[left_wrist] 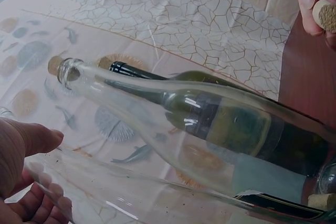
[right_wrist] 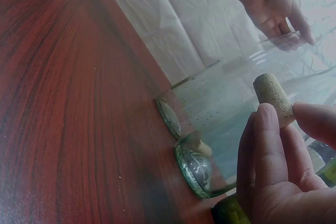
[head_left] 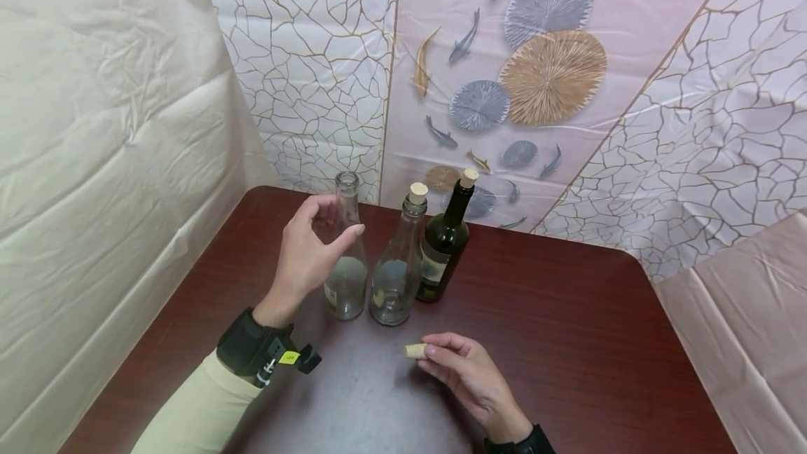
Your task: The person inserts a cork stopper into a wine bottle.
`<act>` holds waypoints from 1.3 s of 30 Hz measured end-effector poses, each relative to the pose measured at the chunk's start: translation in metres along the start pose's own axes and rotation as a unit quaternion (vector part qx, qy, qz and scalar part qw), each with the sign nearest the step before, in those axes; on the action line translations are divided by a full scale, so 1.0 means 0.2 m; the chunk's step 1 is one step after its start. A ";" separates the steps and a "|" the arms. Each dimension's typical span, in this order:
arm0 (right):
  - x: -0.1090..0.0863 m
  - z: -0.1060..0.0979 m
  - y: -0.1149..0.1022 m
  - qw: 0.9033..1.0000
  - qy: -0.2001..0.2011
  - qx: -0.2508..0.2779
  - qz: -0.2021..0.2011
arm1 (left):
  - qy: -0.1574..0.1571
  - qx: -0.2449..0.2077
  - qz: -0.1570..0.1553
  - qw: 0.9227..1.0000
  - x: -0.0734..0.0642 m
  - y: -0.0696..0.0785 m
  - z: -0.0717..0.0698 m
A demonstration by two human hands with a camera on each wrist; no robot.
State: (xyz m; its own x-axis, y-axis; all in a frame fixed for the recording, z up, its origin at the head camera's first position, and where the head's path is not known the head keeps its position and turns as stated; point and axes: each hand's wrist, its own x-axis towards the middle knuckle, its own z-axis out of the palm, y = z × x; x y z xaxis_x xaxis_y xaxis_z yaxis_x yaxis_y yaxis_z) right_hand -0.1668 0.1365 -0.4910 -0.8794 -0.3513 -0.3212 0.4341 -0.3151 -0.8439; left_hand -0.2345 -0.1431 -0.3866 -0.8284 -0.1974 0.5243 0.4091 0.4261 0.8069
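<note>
On the left stands an uncorked clear glass bottle (head_left: 346,279). My left hand (head_left: 309,247) curves loosely about its neck, thumb in front and fingers on the far side, the thumb apart from the glass. My right hand (head_left: 469,377) pinches a pale cork (head_left: 415,351) between thumb and fingers, low in front of the bottles; the cork (right_wrist: 274,98) shows whole in the right wrist view. Beside the first bottle is a second clear bottle (head_left: 392,293) with a cork stopper (head_left: 418,193) in its mouth. Behind it to the right, a dark green bottle (head_left: 450,230) is also corked.
The bottles stand close together on a dark red-brown table (head_left: 567,342). A cork-like piece (right_wrist: 201,146) shows at the base of the second clear bottle. Patterned cloth (head_left: 315,54) hangs behind the table, and plain cream cloth (head_left: 113,125) hangs along the left.
</note>
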 end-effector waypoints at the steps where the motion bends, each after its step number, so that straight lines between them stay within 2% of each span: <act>1: 0.00 0.00 0.00 1.000 -0.001 0.000 -0.001 | -0.003 0.001 0.001 1.000 -0.01 0.00 0.00; 9: 0.00 -0.01 0.01 1.000 0.005 0.003 0.000 | -0.010 0.015 0.006 1.000 -0.07 0.02 -0.02; 18: -0.01 -0.01 0.01 1.000 0.004 0.000 -0.001 | -0.012 0.018 0.014 1.000 -0.13 0.04 -0.03; 27: -0.02 -0.01 0.01 1.000 0.013 -0.010 0.009 | -0.028 0.011 0.014 0.999 -0.19 0.08 -0.03; 39: -0.02 -0.01 0.01 1.000 0.009 -0.012 0.011 | -0.031 -0.003 0.041 0.999 -0.25 0.11 -0.01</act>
State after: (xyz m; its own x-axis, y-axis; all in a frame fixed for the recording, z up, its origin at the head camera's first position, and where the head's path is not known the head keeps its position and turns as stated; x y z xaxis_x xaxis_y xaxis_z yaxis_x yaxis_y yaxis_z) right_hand -0.1629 0.1390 -0.4922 -0.8730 -0.3423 -0.3475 0.4491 -0.2863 -0.8463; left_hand -0.1835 -0.1251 -0.3947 -0.8144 -0.1075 0.5703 0.4778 0.4337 0.7640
